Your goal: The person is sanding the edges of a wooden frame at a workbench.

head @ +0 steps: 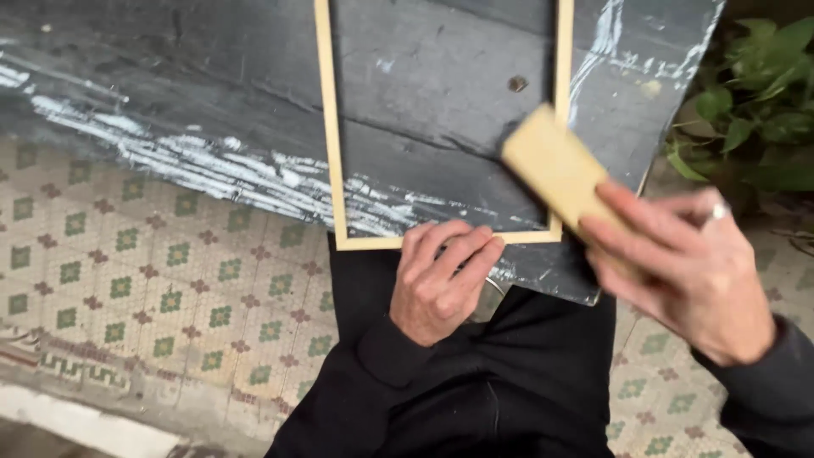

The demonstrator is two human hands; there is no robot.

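In the head view, a pale wooden frame (335, 127) was laid flat on a dark board (170, 76) streaked with white paint. The frame's near rail was pressed down by the left hand (439, 280), whose fingers (462, 250) were curled over the rail near its right corner, closed on its edge. A tan block (555, 170) was held by the right hand (687, 271); its fingers were wrapped along the block's near end, with a ring (719, 210) seen on one. The block was tilted and blurred, its far end lying over the frame's right rail. Whether it touched the rail could not be told. Dark sleeves and dark clothing were seen below. A patterned tile floor (127, 280) was seen on the left, and green leaves (763, 110) at the right edge.
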